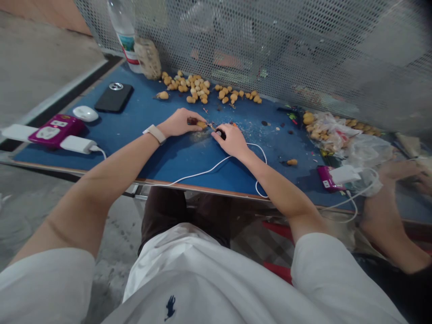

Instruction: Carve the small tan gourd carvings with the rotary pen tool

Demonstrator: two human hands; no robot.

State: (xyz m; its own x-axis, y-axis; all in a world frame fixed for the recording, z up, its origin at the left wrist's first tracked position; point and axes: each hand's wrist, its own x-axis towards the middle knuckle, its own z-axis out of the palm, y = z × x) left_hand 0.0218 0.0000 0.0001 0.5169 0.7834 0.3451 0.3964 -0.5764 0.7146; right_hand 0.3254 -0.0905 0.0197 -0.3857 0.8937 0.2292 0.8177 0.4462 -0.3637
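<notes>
My left hand (180, 123), with a light band at the wrist, has its fingers closed around a small bottle gourd (201, 124) low over the blue table. The gourd's exposed end is yellow-brown, and a dark brown part shows between the fingers. Just to the right, my right hand (232, 138) is wrapped around a small black tool (221, 134) with a round end. A white cable (216, 166) runs from beneath this hand. The tool's tip meets or nearly meets the gourd; I cannot tell which. Pale dust lies around both hands.
Several small gourds (194, 85) lie along the perforated metal screen (236, 45). At left are a phone (114, 97), white case (85, 113), purple power adapter (56, 130) and bottle (126, 40). At right are plastic bags (337, 135), another adapter (329, 178) and another person's arm (384, 211).
</notes>
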